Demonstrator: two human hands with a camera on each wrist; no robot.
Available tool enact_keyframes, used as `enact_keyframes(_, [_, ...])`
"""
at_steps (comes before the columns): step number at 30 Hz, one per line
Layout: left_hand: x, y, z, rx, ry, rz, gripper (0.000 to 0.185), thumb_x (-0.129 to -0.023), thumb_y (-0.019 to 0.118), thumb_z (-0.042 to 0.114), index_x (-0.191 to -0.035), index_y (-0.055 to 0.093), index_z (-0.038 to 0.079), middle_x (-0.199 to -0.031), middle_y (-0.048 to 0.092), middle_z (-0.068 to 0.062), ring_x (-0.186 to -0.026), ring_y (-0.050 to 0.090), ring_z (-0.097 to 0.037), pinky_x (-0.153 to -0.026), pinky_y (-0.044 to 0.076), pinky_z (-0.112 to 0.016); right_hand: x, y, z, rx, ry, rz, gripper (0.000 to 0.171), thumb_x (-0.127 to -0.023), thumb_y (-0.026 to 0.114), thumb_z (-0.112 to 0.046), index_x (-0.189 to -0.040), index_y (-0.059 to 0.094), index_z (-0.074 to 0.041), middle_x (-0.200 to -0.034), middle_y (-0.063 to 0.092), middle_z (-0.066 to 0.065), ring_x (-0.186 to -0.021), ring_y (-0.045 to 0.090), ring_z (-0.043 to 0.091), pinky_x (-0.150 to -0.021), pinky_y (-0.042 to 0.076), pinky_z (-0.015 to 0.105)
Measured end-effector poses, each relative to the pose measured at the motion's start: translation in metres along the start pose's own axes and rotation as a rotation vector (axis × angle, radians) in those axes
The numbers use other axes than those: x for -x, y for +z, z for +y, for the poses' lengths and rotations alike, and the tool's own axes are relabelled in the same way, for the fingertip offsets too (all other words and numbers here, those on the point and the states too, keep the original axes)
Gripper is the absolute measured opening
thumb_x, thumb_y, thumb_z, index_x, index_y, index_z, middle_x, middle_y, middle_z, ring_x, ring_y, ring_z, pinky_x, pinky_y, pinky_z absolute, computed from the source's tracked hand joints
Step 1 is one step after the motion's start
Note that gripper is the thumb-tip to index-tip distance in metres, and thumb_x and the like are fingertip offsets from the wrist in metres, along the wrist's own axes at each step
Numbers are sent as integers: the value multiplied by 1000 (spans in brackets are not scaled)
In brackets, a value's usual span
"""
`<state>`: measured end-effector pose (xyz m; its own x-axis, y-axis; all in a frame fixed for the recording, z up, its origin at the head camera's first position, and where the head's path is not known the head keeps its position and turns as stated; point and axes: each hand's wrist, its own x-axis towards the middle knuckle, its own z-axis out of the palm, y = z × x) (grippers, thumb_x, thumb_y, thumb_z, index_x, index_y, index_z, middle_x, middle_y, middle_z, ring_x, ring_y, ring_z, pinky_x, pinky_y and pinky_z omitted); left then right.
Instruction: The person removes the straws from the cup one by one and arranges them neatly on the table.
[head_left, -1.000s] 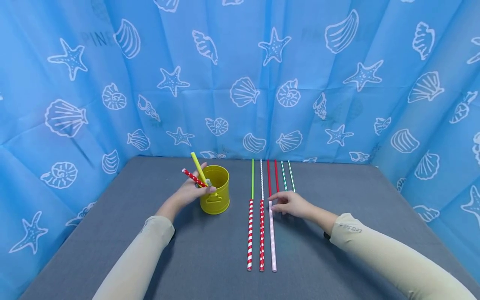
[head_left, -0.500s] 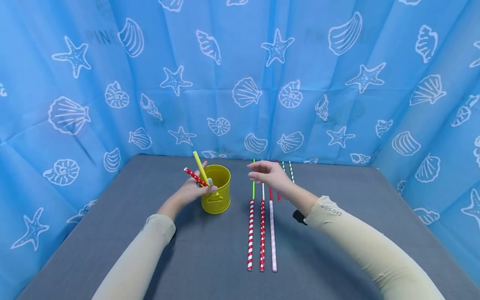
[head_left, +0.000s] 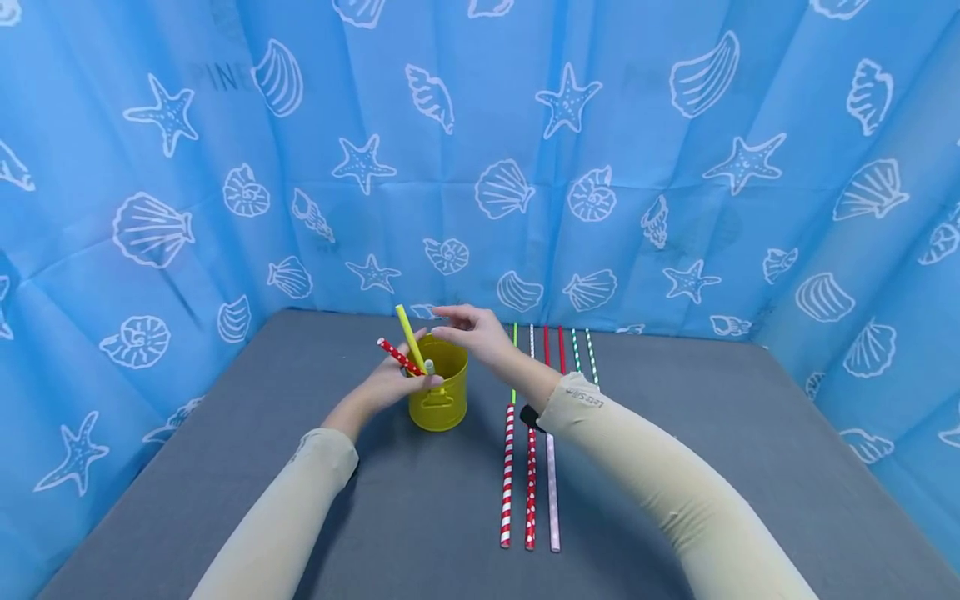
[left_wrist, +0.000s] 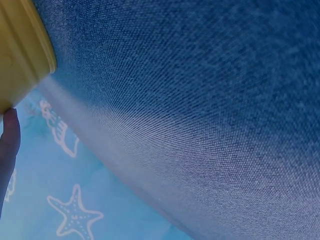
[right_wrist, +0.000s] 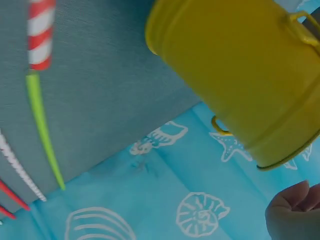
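Note:
A yellow metal bucket (head_left: 438, 415) stands on the table left of centre, and my left hand (head_left: 384, 388) grips its left side, thumb over the front rim, fingers behind. Out of it lean a yellow paper straw (head_left: 408, 333), a red straw with white dots (head_left: 397, 356) and a pale straw end (head_left: 430, 367). My right hand (head_left: 474, 335) is raised by the bucket's far right rim, fingers loosely bent, holding nothing. In the right wrist view its fingers (right_wrist: 295, 200) show below the bucket's mouth (right_wrist: 285, 162). One fingertip (left_wrist: 10, 120) touches the bucket (left_wrist: 20, 50) in the left wrist view.
To the right lie straws in two rows. Nearer are a red-striped straw (head_left: 507, 483), a red dotted one (head_left: 531, 500) and a pale pink one (head_left: 553, 500). Farther back lie a green straw (head_left: 514, 379) and several thinner ones. Behind the table hangs a blue shell-print curtain (head_left: 555, 217).
My right hand has let go of the pale pink straw beside the dotted one, risen, and moved left to the bucket. My left hand keeps its grip on the bucket.

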<state>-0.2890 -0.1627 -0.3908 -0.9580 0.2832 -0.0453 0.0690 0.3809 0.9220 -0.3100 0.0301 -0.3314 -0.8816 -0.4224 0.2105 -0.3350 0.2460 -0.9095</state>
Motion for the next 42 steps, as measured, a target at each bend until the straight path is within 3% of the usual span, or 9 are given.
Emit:
enact_keyframes(6, [1, 0, 0, -5, 4, 2, 83, -85, 73, 40, -151, 29, 13, -145, 41, -16, -131, 40, -36, -106, 34, -56, -21, 18, -7, 100, -3, -62, 41, -92, 68, -24, -130, 63, -10, -91, 52, 6, -84, 47, 19, -67, 39, 25])
enact_keyframes(10, [2, 0, 3, 11, 18, 6, 78, -86, 74, 36, -147, 33, 11, -141, 45, -15, -129, 43, -35, -105, 36, -55, -31, 27, -11, 117, 22, -44, 40, -91, 69, -27, -127, 65, -9, -86, 49, 7, -82, 45, 20, -65, 36, 27])
enact_keyframes(17, [1, 0, 3, 11, 19, -5, 75, -86, 74, 35, -145, 35, 9, -141, 46, -15, -128, 44, -35, -106, 36, -54, -38, 33, -13, 136, 62, -17, 29, -91, 69, -25, -112, 71, -5, -93, 54, 7, -86, 49, 20, -67, 39, 27])
enact_keyframes(21, [0, -1, 2, 39, 24, -19, 79, -86, 74, 33, -149, 30, 11, -144, 43, -14, -131, 40, -34, -108, 33, -55, -38, 31, -13, 108, 69, -3, 23, -92, 69, -23, -106, 71, -5, -93, 57, 7, -86, 50, 20, -68, 42, 27])
enact_keyframes(27, [0, -2, 1, 42, 103, -43, 89, -88, 72, 26, -155, 15, 14, -151, 32, -14, -136, 32, -35, -109, 29, -57, -28, 23, -14, 32, 78, 26, 20, -92, 68, -20, -106, 70, -6, -98, 66, 5, -90, 59, 19, -79, 50, 29])
enact_keyframes(35, [1, -1, 3, -2, 44, -7, 90, -86, 73, 30, -156, 16, 21, -157, 21, -13, -140, 23, -36, -108, 27, -62, -15, 14, -8, -36, -88, 128, 10, -92, 66, -5, -96, 57, -3, -97, 67, 13, -93, 63, 25, -82, 53, 33])
enact_keyframes(39, [2, -1, 2, -5, 53, -9, 92, -87, 72, 32, -156, 13, 18, -158, 17, -13, -142, 20, -37, -109, 24, -62, -13, 13, -2, -22, -168, 167, 6, -93, 62, -1, -97, 62, 2, -100, 66, 16, -94, 62, 28, -84, 53, 33])
enact_keyframes(42, [1, -1, 1, -13, 71, -7, 92, -88, 72, 31, -156, 12, 17, -159, 18, -13, -142, 21, -36, -110, 23, -61, -11, 10, 3, 0, -208, 195, 12, -94, 60, -1, -103, 67, 4, -102, 66, 16, -92, 60, 27, -80, 52, 29])
